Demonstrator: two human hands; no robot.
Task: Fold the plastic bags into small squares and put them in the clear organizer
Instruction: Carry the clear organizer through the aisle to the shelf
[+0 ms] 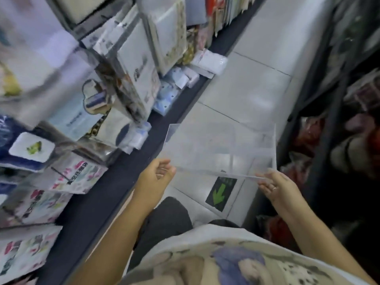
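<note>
White floor tiles (244,89) run between a packed shelf of bagged goods (115,64) and a dark rack (333,112). Both hands hold a clear organizer (222,149) above the floor: the left hand (158,171) grips its near-left corner, the right hand (277,186) pinches the near-right edge. A green arrow sign (221,191) lies below; blur probably hides any bags inside.

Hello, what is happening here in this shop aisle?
A person stands between shelves of packaged goods and holds a clear organizer out over the tiled floor. The left hand grips its near left corner, the right hand its near right corner. It looks empty; no plastic bag is in either hand.
</note>
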